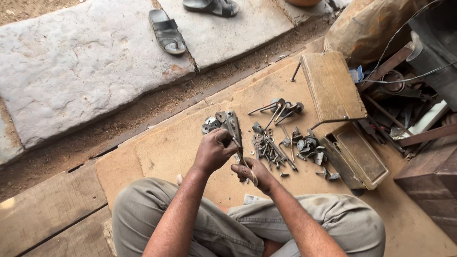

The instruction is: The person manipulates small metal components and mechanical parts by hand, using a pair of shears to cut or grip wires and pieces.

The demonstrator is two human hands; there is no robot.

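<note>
The left hand (213,151) is wrapped tight around a grey metal tool (233,126), and the right hand (252,172) pinches its thin lower end. Both work over the middle of the brown board (166,147), beside a pile of small metal parts (278,145). I think the step is fixing the tool, which needs a steady hold.

**Metal tool held at centre frame**

You hold a long, dark metal tool (236,138) just below the centre of the frame. It is grey, worn and greasy. Its broad head points toward the top of the frame, above your left hand (213,151); its thin lower end runs down into your right hand (252,172).
</note>
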